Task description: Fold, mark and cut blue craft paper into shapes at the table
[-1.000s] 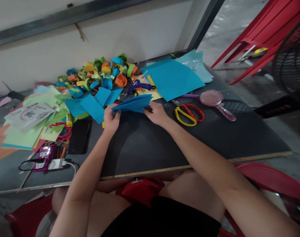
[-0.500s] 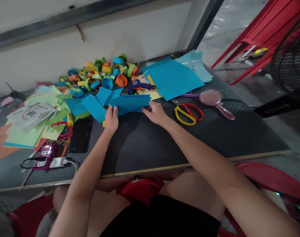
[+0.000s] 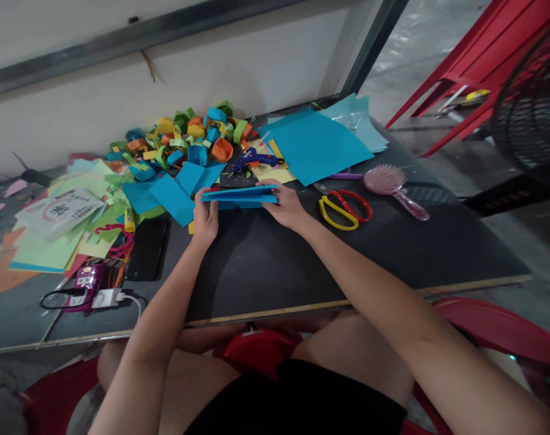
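Observation:
A folded sheet of blue paper (image 3: 241,195) lies nearly flat just above the dark table (image 3: 302,266), held at both ends. My left hand (image 3: 205,216) pinches its left end, fingers closed on the fold. At its right end, my right hand (image 3: 286,204) has its fingers curled over the top edge. Cut blue paper pieces (image 3: 175,193) lie just left of the sheet.
Red and yellow scissors (image 3: 345,210) and a pink hairbrush (image 3: 392,187) lie right of my hands. A blue glue gun (image 3: 254,159), a large blue sheet (image 3: 315,145) and a heap of coloured paper loops (image 3: 188,139) sit behind. A black phone (image 3: 145,248), charger (image 3: 102,297) and paper stacks (image 3: 52,229) lie left.
The blue sheet, raised and tilted open a second ago, has been folded down into a thin flat strip between my hands. My right hand has shifted onto its top edge.

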A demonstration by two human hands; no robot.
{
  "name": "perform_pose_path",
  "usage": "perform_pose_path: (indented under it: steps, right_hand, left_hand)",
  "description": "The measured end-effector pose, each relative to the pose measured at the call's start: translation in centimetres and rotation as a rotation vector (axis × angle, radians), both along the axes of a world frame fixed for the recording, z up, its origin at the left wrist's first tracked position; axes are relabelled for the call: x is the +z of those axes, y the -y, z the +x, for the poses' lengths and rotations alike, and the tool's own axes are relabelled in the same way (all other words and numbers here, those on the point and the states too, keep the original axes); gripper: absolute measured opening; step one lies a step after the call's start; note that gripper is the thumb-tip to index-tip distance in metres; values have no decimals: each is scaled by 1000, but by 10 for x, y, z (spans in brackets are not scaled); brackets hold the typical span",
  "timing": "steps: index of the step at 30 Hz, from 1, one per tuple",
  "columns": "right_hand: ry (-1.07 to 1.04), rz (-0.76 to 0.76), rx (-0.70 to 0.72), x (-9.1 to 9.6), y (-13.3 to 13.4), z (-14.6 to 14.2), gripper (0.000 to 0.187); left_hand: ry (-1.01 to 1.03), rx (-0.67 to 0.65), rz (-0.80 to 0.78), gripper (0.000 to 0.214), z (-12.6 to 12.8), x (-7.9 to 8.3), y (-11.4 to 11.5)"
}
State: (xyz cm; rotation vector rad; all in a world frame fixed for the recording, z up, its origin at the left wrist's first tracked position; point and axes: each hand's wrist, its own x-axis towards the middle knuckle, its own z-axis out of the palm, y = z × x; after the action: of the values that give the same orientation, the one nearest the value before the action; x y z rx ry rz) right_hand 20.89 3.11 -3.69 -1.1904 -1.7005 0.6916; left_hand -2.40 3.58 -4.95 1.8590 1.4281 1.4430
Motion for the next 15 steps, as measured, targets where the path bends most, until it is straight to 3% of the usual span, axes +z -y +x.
perform_pose_path:
  steps: [2,7,15]
  right_hand:
    - [54,36,-8,2,2,1,19]
    - [116,180,4,8,8,3,25]
    - [145,185,-2,3,4,4,21]
  left_hand:
    - [-28,38,10,51,1,6,5]
    - [-47,16,93,42,7,16,15]
    - [-13,1,110,49,6,-1,7]
